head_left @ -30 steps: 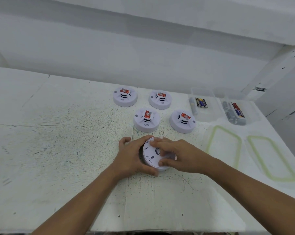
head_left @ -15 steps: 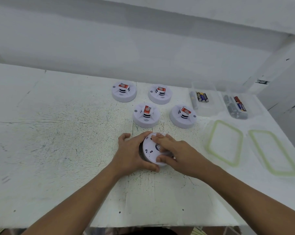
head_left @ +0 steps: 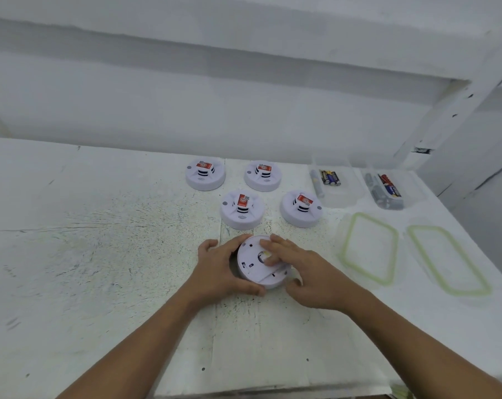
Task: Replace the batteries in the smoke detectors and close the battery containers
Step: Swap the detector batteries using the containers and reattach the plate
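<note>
A white round smoke detector (head_left: 251, 262) lies back-side up and tilted on the table in front of me. My left hand (head_left: 221, 269) grips its left rim, thumb at the near edge. My right hand (head_left: 304, 272) lies over its right half, fingers on the back plate and thumb at the near right edge. The back plate looks slightly shifted off the body. Several more detectors stand face up behind: far left (head_left: 205, 174), far right (head_left: 262, 175), near left (head_left: 242, 209), near right (head_left: 301, 209).
Two clear open containers sit at the back right, one (head_left: 345, 194) with a few batteries (head_left: 329, 177), the other (head_left: 414, 185) with grey batteries (head_left: 383, 194). Two green-rimmed lids (head_left: 345, 249) (head_left: 417, 240) lie nearer. A wall stands behind the white table (head_left: 100, 254).
My right thumb has moved to the detector's near right edge and the back plate has shifted. The camera view has moved a little.
</note>
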